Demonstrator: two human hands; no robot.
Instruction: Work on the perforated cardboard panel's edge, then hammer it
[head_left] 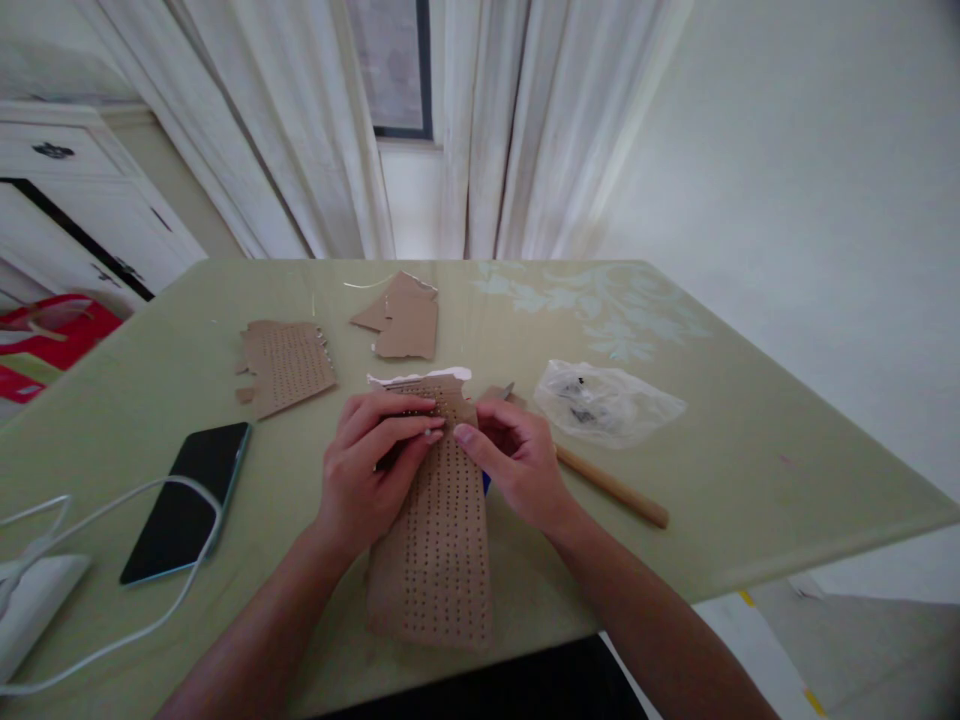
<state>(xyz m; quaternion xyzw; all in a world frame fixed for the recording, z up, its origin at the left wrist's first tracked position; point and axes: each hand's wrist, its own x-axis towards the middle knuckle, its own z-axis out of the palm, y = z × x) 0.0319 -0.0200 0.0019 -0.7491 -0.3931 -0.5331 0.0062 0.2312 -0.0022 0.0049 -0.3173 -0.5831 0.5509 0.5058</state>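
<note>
A brown strip of cardboard (448,570) covered with rows of small dark dots or holes lies lengthwise before me, its torn far end showing a white edge. My left hand (375,460) rests over its left side, thumb and fingertips pinched around a tiny greyish piece, too small to name. At the right edge of the strip, my right hand (521,455) grips the cardboard with the thumb on top and the fingers partly hidden behind. A bit of something blue shows below that hand. Just beyond the right fingers, a pointed metal blade tip (508,390) sticks out.
Left of the strip lie a dotted cardboard piece (291,365), a phone (187,505) and a white cable (161,625). Farther back are plain cardboard scraps (411,318). On the right are a clear plastic bag (622,405) with dark bits and a wooden stick (611,485).
</note>
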